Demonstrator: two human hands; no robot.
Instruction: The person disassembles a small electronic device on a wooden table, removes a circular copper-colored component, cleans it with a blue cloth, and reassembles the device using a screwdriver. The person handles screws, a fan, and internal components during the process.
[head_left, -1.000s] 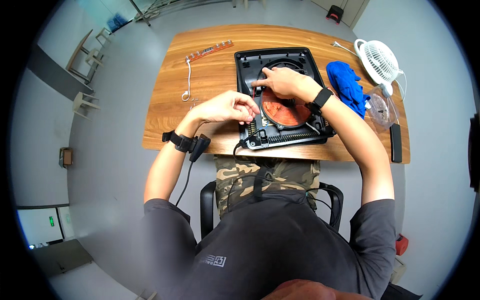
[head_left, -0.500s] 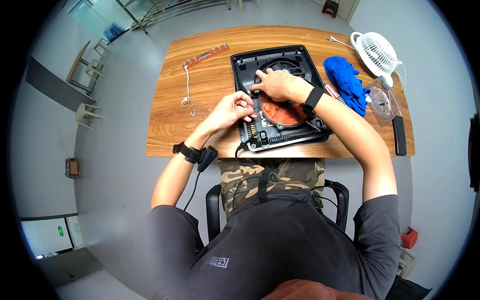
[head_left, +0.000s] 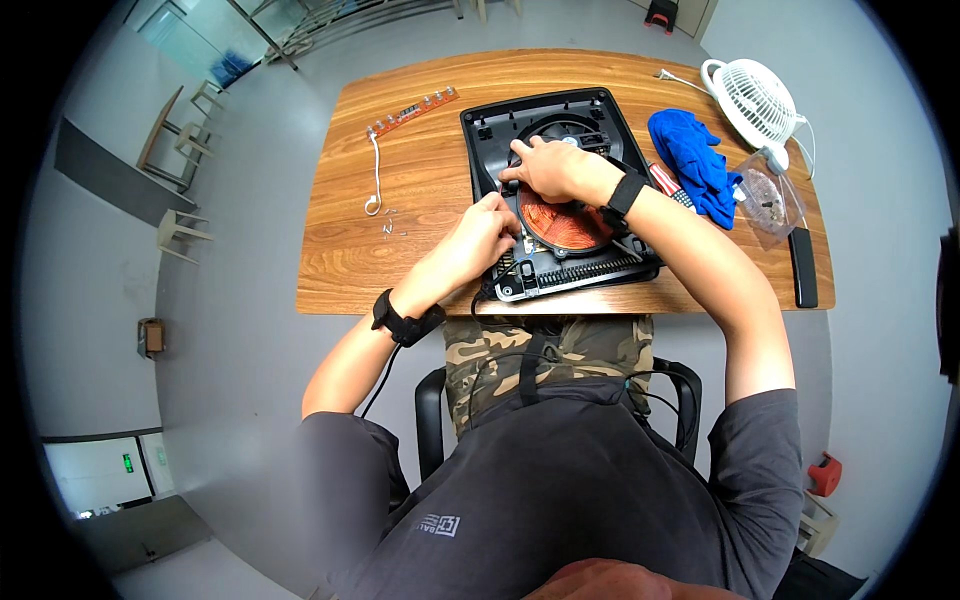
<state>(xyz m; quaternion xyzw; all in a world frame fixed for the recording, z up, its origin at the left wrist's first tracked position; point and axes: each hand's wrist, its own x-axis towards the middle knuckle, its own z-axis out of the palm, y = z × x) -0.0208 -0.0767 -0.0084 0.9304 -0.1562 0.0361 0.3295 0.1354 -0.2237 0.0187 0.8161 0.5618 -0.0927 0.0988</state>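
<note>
An opened induction cooker lies near the middle of the table, its black plastic housing holding a round copper coil and a black fan. Over the housing's left side, beside the coil, my left hand has its fingers drawn together, pointing down at the circuit board parts; what they pinch is hidden. My right hand reaches across the coil's far edge next to the fan. Its fingers are curled downward, and the fingertips are partly hidden, so what they grip cannot be made out. A black power cord leaves the near left corner.
An orange panel with small knobs and a white cable lies at left, near several screws. At right are a blue cloth, a white fan, a clear plastic bag and a black slim box.
My left hand has moved slightly right and turned its back upward, its fingers now down against the cooker's left side. The right hand stays nearly in place.
</note>
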